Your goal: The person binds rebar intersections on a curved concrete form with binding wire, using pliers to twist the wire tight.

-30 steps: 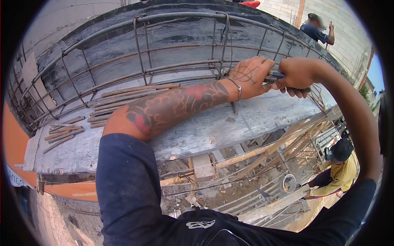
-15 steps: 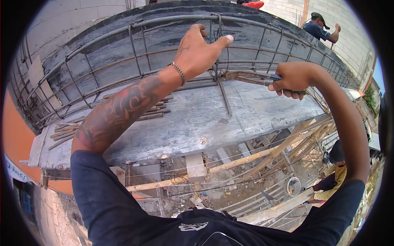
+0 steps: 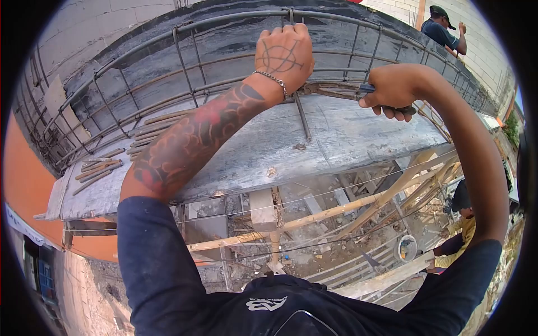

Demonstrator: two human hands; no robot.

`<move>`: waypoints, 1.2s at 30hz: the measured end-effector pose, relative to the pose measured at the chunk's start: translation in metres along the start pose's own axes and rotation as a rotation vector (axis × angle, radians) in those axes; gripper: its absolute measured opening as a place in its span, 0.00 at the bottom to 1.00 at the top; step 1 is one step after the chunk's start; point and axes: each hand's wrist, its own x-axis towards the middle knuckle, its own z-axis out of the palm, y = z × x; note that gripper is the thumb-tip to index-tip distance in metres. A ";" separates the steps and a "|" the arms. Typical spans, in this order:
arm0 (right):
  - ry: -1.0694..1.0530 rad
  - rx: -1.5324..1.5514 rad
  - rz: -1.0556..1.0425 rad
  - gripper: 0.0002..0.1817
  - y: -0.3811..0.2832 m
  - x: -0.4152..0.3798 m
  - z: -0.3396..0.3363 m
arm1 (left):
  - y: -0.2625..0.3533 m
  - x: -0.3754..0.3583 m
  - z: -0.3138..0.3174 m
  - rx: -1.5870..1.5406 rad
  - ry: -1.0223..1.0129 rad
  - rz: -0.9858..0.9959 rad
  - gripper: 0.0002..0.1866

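Note:
My left hand (image 3: 284, 54) is closed in a fist at the rebar cage (image 3: 230, 21). A rebar stirrup (image 3: 291, 17) shows just above its knuckles and appears to run into the grip; the fingertips are hidden. My right hand (image 3: 395, 89) grips the handles of a pair of pincers (image 3: 340, 90). Their jaws reach the lower bars of the cage, just right of my left wrist. A steel bar (image 3: 303, 119) sticks out from below that spot over the grey board (image 3: 235, 168).
Short loose steel rods (image 3: 98, 171) lie on the board at left, with more rods (image 3: 159, 126) beside my left forearm. Below are bamboo poles (image 3: 308, 220), rubble and a bucket (image 3: 406, 248). One co-worker (image 3: 440, 32) is at upper right, another (image 3: 463, 215) lower right.
My left hand has gone from loosely spread fingers to a fist against the stirrup. My right hand and the pincers have shifted slightly up and left in view.

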 end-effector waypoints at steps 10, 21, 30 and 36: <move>0.085 -0.066 -0.059 0.22 0.009 0.002 0.014 | 0.014 -0.014 -0.038 -0.676 0.142 0.402 0.05; 0.930 -0.891 -0.306 0.06 0.043 0.047 0.025 | -0.045 0.026 -0.009 -0.853 -0.148 0.176 0.34; 1.076 -1.024 -0.321 0.08 0.047 0.044 0.021 | 0.041 0.034 0.044 -0.920 -0.733 0.123 0.26; -0.127 0.280 0.018 0.19 0.021 0.017 -0.024 | 0.056 0.006 0.039 -0.822 -0.475 0.094 0.17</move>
